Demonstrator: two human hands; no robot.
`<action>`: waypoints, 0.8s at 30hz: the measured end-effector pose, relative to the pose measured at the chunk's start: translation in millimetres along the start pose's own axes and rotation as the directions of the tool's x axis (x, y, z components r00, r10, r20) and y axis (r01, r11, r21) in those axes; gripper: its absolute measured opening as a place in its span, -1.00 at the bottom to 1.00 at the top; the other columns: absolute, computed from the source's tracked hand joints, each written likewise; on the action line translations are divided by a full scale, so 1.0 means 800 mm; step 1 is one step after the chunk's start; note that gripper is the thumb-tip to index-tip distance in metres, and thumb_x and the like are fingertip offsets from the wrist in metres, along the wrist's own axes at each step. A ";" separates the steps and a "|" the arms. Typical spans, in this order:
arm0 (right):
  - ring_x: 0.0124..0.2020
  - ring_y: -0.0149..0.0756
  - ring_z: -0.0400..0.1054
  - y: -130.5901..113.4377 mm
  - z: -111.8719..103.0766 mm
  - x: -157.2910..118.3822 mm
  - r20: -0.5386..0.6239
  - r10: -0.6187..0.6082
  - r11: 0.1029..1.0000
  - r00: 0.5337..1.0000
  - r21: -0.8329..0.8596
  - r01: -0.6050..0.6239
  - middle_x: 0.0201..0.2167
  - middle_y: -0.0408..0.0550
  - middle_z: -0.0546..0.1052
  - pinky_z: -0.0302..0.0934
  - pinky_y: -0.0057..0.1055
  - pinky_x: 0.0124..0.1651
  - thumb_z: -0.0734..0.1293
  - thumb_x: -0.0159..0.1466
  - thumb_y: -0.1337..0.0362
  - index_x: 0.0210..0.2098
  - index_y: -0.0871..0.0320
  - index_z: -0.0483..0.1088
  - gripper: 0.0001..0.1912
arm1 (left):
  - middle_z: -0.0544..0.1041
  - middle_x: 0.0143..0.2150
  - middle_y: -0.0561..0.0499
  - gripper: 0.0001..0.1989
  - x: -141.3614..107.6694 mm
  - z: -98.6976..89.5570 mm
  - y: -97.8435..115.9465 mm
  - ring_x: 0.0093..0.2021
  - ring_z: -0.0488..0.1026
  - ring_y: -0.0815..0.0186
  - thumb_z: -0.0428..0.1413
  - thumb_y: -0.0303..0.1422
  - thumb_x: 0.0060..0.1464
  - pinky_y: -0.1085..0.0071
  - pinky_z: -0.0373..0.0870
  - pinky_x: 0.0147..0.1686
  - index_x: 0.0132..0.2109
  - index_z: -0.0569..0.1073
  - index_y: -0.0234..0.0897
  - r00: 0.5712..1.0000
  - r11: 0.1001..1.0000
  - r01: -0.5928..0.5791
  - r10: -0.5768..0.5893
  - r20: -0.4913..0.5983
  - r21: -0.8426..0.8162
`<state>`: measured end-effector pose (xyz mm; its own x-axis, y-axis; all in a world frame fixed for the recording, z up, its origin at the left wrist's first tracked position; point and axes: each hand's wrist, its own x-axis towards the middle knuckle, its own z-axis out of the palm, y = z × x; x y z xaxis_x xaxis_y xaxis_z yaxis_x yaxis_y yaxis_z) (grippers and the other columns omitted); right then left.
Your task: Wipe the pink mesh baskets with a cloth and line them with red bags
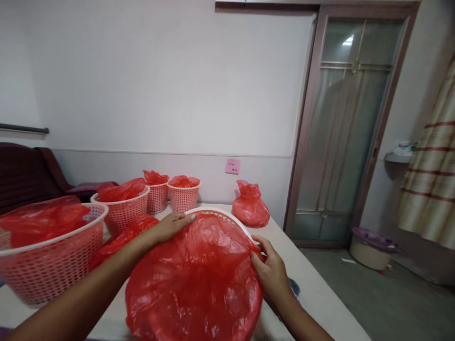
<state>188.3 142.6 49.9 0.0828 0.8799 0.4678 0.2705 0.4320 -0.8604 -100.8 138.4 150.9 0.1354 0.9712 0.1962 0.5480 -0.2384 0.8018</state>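
A large red plastic bag [202, 270] spreads over a white plastic basket [216, 211], whose rim shows along the far side. My left hand [174, 226] is closed on the bag at the far left of that rim, its fingertips against the edge. At the right side of the rim, my right hand [270, 267] pinches the bag's edge between thumb and fingers. Most of the basket is hidden under the red film. Beside my left forearm lies another loose red bag [131, 232].
Several perforated baskets lined with red bags stand on the left, the nearest a big basket [60, 260]. A bunched red bag [250, 204] sits near the far edge of the white table [316, 293]. A dark object [294, 288] lies partly behind my right wrist.
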 end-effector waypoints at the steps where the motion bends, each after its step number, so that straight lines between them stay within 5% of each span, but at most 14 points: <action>1: -0.35 -0.24 0.43 0.000 0.001 0.000 0.006 -0.002 1.000 1.000 0.001 0.002 -0.30 -0.07 0.52 0.31 -0.38 -0.26 0.27 0.12 0.15 -0.04 0.15 0.36 -0.58 | 0.55 -0.40 -0.08 -0.55 -0.003 -0.003 0.005 -0.35 0.48 0.17 0.04 0.03 0.06 0.28 0.37 -0.34 -0.37 0.50 -0.31 0.995 0.998 0.039 -0.034 0.090 -0.052; 4: -0.30 -0.23 0.44 0.001 0.004 0.001 0.000 -0.007 1.000 1.000 0.010 0.007 -0.24 -0.04 0.54 0.31 -0.38 -0.23 0.27 0.13 0.15 -0.04 0.14 0.36 -0.59 | 0.60 -0.23 -0.11 -0.63 -0.015 -0.004 0.019 -0.25 0.54 0.14 0.19 -0.07 -0.03 0.26 0.43 -0.26 -0.21 0.53 -0.29 0.959 0.975 0.110 -0.054 0.278 -0.190; 7: -0.29 -0.22 0.45 0.002 0.007 0.003 -0.014 -0.008 1.000 1.000 0.026 0.009 -0.24 -0.03 0.54 0.31 -0.36 -0.20 0.27 0.15 0.13 -0.04 0.15 0.36 -0.59 | 0.59 -0.24 -0.08 -0.60 -0.017 0.002 0.023 -0.33 0.53 0.24 0.25 -0.16 -0.08 0.31 0.43 -0.29 -0.11 0.48 -0.28 0.952 0.945 0.137 -0.042 0.304 -0.296; 12: -0.28 -0.20 0.45 0.000 0.005 0.004 -0.007 -0.016 1.000 1.000 0.015 0.016 -0.24 -0.01 0.55 0.32 -0.35 -0.20 0.27 0.13 0.12 -0.06 0.15 0.37 -0.59 | 0.36 -0.53 0.16 -0.66 -0.009 -0.007 0.015 -0.61 0.24 0.50 0.24 -0.13 -0.06 0.54 0.16 -0.58 -0.27 0.37 -0.26 0.976 0.929 0.126 -0.053 0.210 -0.349; 16: -0.33 -0.22 0.44 0.000 0.003 0.003 -0.003 -0.007 1.000 1.000 0.015 0.007 -0.28 -0.04 0.54 0.32 -0.38 -0.26 0.27 0.12 0.13 -0.06 0.14 0.38 -0.59 | 0.32 -0.53 0.14 -0.64 -0.009 -0.021 0.006 -0.60 0.23 0.45 0.12 -0.02 0.02 0.48 0.18 -0.57 -0.36 0.30 -0.23 0.990 0.956 0.071 -0.032 0.138 -0.286; 19: -0.36 -0.24 0.43 0.001 0.003 0.003 -0.016 -0.013 1.000 1.000 0.009 0.013 -0.31 -0.06 0.53 0.32 -0.39 -0.28 0.27 0.12 0.13 -0.07 0.15 0.39 -0.59 | 0.28 -0.54 0.14 -0.65 -0.002 -0.020 -0.001 -0.57 0.21 0.42 0.10 -0.04 0.03 0.46 0.17 -0.53 -0.40 0.30 -0.24 0.999 0.987 -0.044 0.040 -0.030 -0.155; 24: -0.30 -0.22 0.43 0.000 0.004 0.001 -0.006 -0.055 0.998 0.998 -0.040 0.055 -0.29 -0.05 0.52 0.31 -0.36 -0.23 0.26 0.14 0.16 -0.02 0.13 0.39 -0.58 | 0.31 -0.42 0.08 -0.75 0.020 -0.012 -0.017 -0.33 0.25 0.31 0.16 -0.19 0.01 0.37 0.21 -0.28 -0.47 0.34 -0.24 0.916 0.955 -0.236 0.280 -0.287 0.179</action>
<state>185.0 143.9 49.3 0.0735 0.8537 0.5156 0.3132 0.4711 -0.8246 -114.3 157.1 148.4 0.0406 0.8235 0.5659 0.6394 -0.4566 0.6186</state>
